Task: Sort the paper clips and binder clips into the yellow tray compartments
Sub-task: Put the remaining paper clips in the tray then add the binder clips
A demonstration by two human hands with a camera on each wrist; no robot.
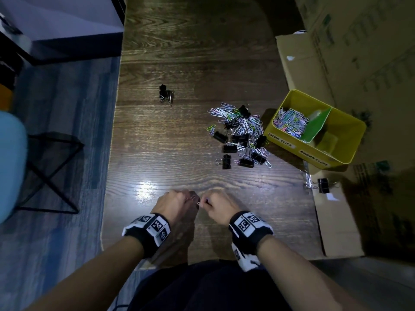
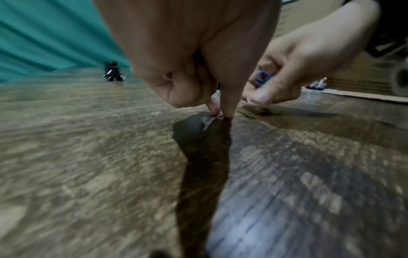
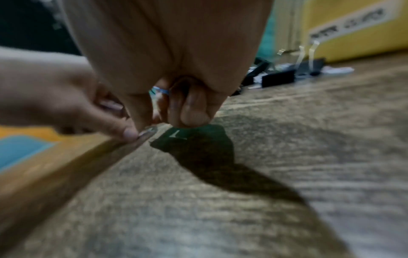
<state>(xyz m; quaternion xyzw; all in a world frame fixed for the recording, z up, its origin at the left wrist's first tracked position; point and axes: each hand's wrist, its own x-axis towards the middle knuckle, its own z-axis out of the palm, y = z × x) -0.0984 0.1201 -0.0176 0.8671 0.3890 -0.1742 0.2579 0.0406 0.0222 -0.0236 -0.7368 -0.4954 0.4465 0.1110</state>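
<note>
Both hands hover low over the wooden table's near edge. My left hand (image 1: 188, 199) pinches a silver paper clip (image 2: 217, 116) against the tabletop with thumb and forefinger. Just to its right, my right hand (image 1: 205, 203) holds a blue paper clip (image 2: 262, 78) inside its curled fingers. A mixed pile of paper clips and black binder clips (image 1: 240, 133) lies further back on the right. Beyond it stands the yellow tray (image 1: 289, 143); its left compartment holds several coloured paper clips (image 1: 292, 122) behind a green divider (image 1: 316, 124).
A small cluster of binder clips (image 1: 166, 94) sits alone at mid-table. Another binder clip (image 1: 323, 185) lies on cardboard (image 1: 336, 221) at the right edge. Cardboard boxes (image 1: 359, 52) crowd the right side. The table's left edge drops to blue carpet and a black wire stool (image 1: 51, 171).
</note>
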